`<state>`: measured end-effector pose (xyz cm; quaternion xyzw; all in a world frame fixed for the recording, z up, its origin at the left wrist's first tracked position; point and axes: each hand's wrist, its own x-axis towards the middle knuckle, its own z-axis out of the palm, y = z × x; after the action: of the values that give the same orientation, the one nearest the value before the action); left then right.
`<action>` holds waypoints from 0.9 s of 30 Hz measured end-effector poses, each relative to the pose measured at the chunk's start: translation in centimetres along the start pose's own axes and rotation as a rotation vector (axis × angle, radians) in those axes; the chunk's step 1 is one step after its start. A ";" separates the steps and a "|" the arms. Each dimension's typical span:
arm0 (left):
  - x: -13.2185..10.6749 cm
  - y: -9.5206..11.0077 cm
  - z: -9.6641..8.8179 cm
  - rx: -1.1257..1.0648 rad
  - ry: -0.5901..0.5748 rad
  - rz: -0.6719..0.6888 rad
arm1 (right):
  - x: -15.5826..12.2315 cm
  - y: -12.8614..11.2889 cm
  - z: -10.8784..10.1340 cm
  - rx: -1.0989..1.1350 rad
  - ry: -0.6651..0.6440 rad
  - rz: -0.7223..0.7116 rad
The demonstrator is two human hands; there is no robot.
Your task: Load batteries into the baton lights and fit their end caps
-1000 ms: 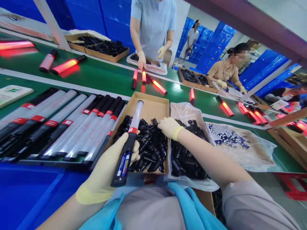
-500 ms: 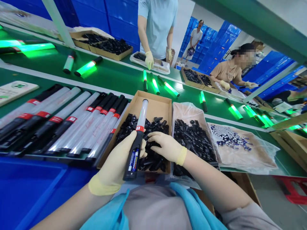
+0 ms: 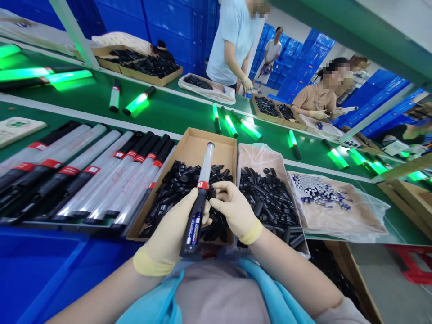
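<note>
My left hand [image 3: 167, 227], in a pale yellow glove, is closed around the black handle of a light stick [image 3: 206, 167]. Its clear tube points up and away, with a red band below it, and the tube is unlit. Blue and white batteries [image 3: 193, 230] show in the open side of the handle. Between the thumb and fingers of my right hand [image 3: 234, 210], also gloved, is a small black plastic piece [image 3: 212, 193], close beside the handle. Beneath both hands is a cardboard box [image 3: 211, 133] of loose black plastic parts [image 3: 182, 177].
Unlit light sticks [image 3: 108, 180] lie in a row at left, above a blue bin [image 3: 40, 265]. To the right are a lined tray [image 3: 259, 155] of black parts and a tray [image 3: 351, 222] of batteries. Green-lit sticks [image 3: 231, 123] rest on the green conveyor belt [image 3: 178, 108]; co-workers are beyond.
My right hand has come up beside the handle, and a black piece now shows in its fingers. The left hand keeps the light stick. The co-worker in light blue has shifted right.
</note>
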<state>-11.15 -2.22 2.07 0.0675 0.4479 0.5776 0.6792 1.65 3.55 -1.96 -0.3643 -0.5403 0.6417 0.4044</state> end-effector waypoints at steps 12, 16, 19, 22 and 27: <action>-0.2 -0.5 -0.1 0.035 -0.006 -0.007 | -3.8 -5.1 0.2 -0.063 -0.098 -0.092; 0.1 0.9 -0.6 0.063 0.051 0.134 | -2.8 -5.0 -2.2 -0.250 0.070 -0.180; 0.0 2.1 -1.4 0.012 0.128 0.217 | -2.4 -5.4 -6.5 -0.568 0.114 -0.157; -0.2 2.6 -1.9 0.028 0.132 0.201 | -2.7 -6.1 -10.1 -0.957 0.080 -0.110; -0.4 2.2 -1.0 0.033 0.094 0.141 | -0.5 -6.4 -9.4 -1.520 -0.068 -0.282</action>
<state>-13.41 -2.27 3.01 0.0828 0.4829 0.6192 0.6136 11.12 7.45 2.92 -0.4497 -0.8857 0.0478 0.1046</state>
